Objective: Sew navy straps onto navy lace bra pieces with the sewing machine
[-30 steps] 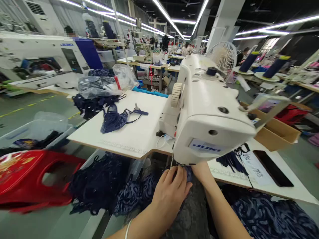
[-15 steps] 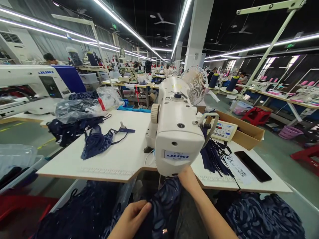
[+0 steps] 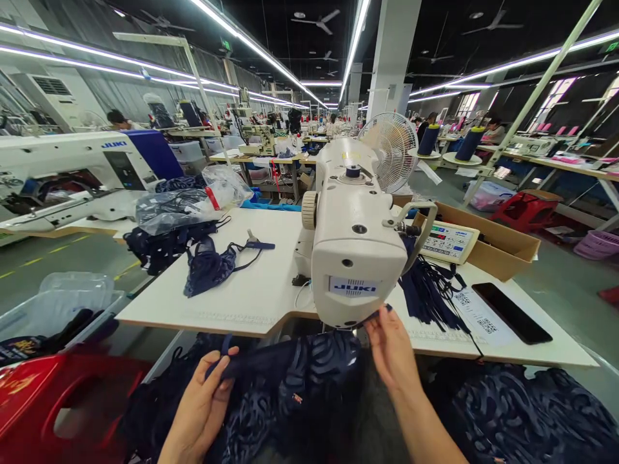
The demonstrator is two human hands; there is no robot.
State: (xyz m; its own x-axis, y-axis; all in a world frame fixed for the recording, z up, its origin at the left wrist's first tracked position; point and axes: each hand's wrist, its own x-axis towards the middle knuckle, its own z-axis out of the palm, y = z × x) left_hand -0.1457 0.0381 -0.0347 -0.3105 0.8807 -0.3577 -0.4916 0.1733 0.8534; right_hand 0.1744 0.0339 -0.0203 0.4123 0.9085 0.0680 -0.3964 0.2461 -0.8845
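A navy bra (image 3: 309, 367) with a leaf-like pattern and a small light tag hangs in front of the white JUKI sewing machine (image 3: 360, 258). My left hand (image 3: 206, 393) is closed on the bra's left end, with a short strap loop standing up between the fingers. Beside the machine head, my right hand (image 3: 394, 351) pinches a dark navy edge, seemingly of the same bra. The needle area lies hidden behind the machine head. On the white tabletop (image 3: 251, 290) to the left rests another navy bra (image 3: 210, 264) with its straps trailing right.
Dark straps (image 3: 430, 296), a paper with printed codes (image 3: 483, 316) and a black phone (image 3: 511, 312) lie right of the machine. Behind them are a control panel (image 3: 449, 241) and cardboard box (image 3: 507, 251). A red stool (image 3: 29, 412) stands lower left; navy garments (image 3: 541, 406) fill the lower right.
My left hand has moved left and up, stretching the bra out sideways. My right hand has come from behind the machine head to its right side. The view has shifted slightly left.
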